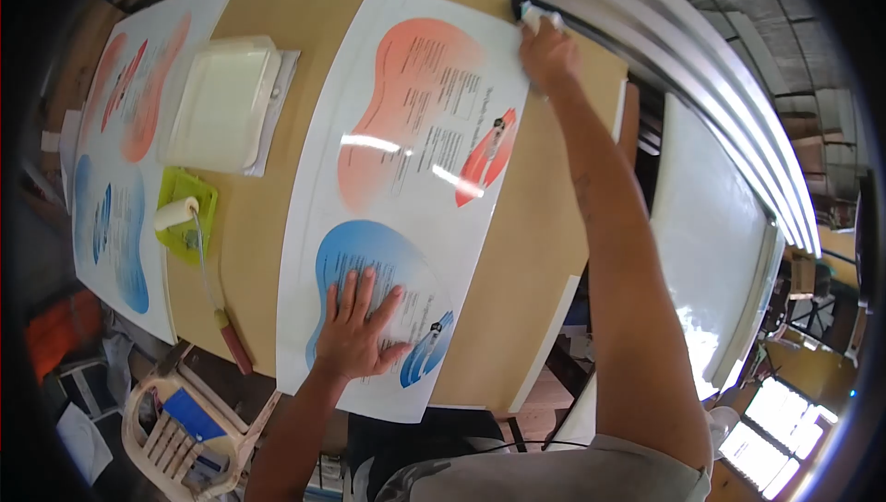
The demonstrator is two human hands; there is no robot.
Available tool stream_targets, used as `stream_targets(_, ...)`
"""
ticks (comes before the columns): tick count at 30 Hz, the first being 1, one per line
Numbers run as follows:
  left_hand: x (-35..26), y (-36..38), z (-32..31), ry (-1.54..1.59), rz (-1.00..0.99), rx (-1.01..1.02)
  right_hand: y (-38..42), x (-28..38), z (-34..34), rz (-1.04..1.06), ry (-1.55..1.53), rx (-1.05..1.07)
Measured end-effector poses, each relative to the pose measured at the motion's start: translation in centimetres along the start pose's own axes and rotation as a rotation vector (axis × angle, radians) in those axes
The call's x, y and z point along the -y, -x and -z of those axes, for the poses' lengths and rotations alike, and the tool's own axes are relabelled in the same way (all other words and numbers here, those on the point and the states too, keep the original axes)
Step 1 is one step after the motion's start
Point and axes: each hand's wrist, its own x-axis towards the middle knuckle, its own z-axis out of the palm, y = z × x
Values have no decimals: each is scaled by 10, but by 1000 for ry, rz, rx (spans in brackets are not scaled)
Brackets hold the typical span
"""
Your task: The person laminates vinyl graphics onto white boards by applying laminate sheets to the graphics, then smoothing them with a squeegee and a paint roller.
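Observation:
A glossy white printed sheet (318,170) with a red shape and a blue shape lies across the brown board. My left hand (355,327) rests flat on its blue shape, fingers spread. Beyond the sheet's far right corner, my right hand (552,54) is closed on a small white crumpled cloth (537,15) at the board's far edge. The hand is slightly blurred, and its fingers hide part of the cloth.
A second printed sheet (111,197) lies at the left. Between the sheets are a white tray (221,101) and a green tray (208,188) with a paint roller (175,213). A plastic chair (148,410) stands below left; metal profiles (683,41) run along the far side.

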Motion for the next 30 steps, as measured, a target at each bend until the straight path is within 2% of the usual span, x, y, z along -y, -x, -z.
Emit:
stream_targets(3,-2,1,4,27,-7,13,10,0,3,22,10,33)
stream_targets(6,0,-1,4,11,-20,18,84,10,24,49,-43,222)
stream_targets(8,0,0,3,-30,-41,-36,172,22,44,62,-40,426)
stream_targets(9,-1,3,1,-30,-54,-20,228,18,30,147,-35,365)
stream_targets(10,-1,2,1,-47,-65,-52,288,22,28,168,-54,419)
stream_targets(12,-1,1,1,-62,-102,-90,404,33,44,310,-231,349)
stream_targets(13,-2,2,1,-95,-101,-109,449,44,56,262,-337,415)
stream_targets(14,-4,2,1,-128,-101,-131,490,50,64,322,-399,344)
stream_targets(17,-6,6,0,-112,-130,-179,573,71,80,259,-395,397)
stream_targets(19,-3,6,-5,-117,-147,-223,609,79,91,226,-379,658)
stream_targets(20,-4,8,-8,-114,-172,-233,631,80,96,210,-368,638)
stream_targets(22,-3,7,-10,-179,-139,-239,668,83,104,322,-179,1247)
stream_targets(24,-5,6,4,-222,-139,-236,697,71,136,170,-322,1183)
stream_targets(26,-11,29,22,-170,63,-179,686,58,191,-214,-268,1042)
stream_targets(27,-6,43,28,-104,99,-258,671,41,226,-401,-210,998)
stream_targets(28,1,59,30,-24,215,-275,689,-4,222,-460,-159,722)
stream_targets(29,9,78,29,57,326,-291,682,-25,245,-623,-147,388)
stream_targets(30,11,96,27,113,495,-280,670,-46,273,-654,-82,155)
